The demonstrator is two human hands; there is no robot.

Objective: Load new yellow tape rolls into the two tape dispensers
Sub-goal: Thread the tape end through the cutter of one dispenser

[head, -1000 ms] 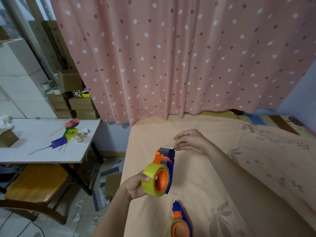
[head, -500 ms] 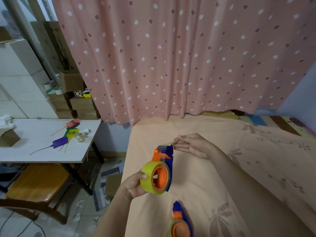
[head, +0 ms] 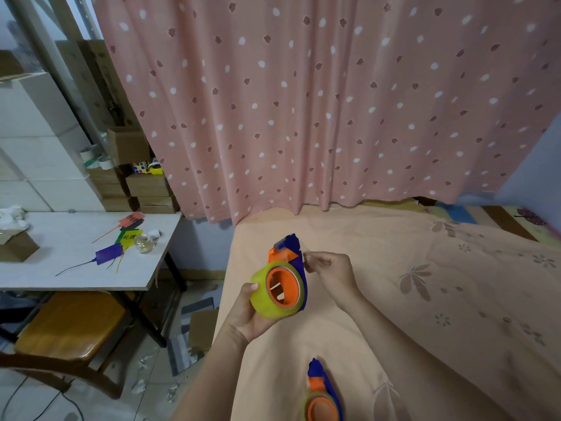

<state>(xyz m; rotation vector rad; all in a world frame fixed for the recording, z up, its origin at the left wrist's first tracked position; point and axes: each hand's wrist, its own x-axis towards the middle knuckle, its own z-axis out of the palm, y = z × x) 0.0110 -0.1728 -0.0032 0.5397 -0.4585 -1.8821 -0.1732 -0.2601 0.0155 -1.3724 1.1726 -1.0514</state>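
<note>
Yellow tape roll (head: 263, 294), seated on the orange hub of a blue tape dispenser (head: 296, 262), is gripped from below by the left hand (head: 249, 314) above the peach bedsheet (head: 425, 284). The tape's loose end appears pinched by the right hand (head: 332, 270) beside the dispenser's head. A second dispenser (head: 323, 396) lies nearer on the sheet.

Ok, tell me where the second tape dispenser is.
The second tape dispenser lies on the peach bedspread at the bottom edge of the head view, below the left hand.
</note>
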